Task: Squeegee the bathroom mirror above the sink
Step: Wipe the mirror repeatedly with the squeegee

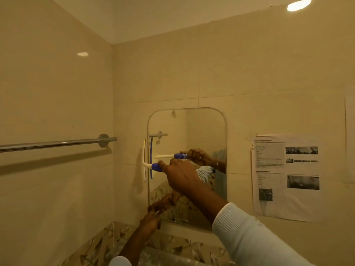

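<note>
We see a frameless mirror [201,135] with rounded upper corners mounted flat on the beige tiled wall, and a squeegee [148,166] with a cream blade and blue grip, its blade upright just past the mirror's left edge, handle pointing right.

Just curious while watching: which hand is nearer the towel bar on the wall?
Left. The left hand sits at the mirror's bottom-left corner, below the towel bar; the right hand holds the squeegee farther right.

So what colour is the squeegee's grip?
Blue grip, on a white squeegee; head view.
</note>
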### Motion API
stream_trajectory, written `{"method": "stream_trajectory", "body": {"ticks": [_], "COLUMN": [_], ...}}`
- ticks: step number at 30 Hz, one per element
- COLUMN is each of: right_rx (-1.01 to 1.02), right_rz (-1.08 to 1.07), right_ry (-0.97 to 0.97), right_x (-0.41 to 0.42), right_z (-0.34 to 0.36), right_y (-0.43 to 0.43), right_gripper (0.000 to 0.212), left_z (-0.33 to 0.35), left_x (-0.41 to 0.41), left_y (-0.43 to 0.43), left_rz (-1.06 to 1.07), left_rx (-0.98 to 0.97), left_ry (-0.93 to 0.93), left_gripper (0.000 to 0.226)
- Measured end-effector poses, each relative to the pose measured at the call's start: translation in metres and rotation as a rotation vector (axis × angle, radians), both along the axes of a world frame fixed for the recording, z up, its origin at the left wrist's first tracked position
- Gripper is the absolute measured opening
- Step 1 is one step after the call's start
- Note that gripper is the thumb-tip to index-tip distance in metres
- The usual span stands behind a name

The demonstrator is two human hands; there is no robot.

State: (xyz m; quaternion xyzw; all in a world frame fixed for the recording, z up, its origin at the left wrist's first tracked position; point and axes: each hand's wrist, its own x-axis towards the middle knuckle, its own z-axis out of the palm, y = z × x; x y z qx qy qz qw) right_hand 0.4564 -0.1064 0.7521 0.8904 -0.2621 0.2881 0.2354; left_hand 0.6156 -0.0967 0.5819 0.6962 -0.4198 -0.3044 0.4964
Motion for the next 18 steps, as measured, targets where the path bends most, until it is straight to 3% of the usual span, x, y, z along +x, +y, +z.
{"method": "stream_trajectory", "body": {"ticks": [4, 18], "right_rx": [0.049, 0.058], "right_rz": [0.01, -0.155], "right_ry": [-0.025, 0.029], "right_x": [-0.005, -0.072], "right_z": [-0.002, 0.014], "right_y": [-0.004, -0.008], "right_gripper": [0.062, 0.064], "left_z": [-0.001, -0.003], "left_x": [0.0, 0.002], "left_y": [0.0, 0.0], "left_rz": [-0.003, -0.006], "left_rx": [0.094, 0.102], "left_ry": [-0.126, -0.148], "left_gripper": [0.092, 0.088]}}
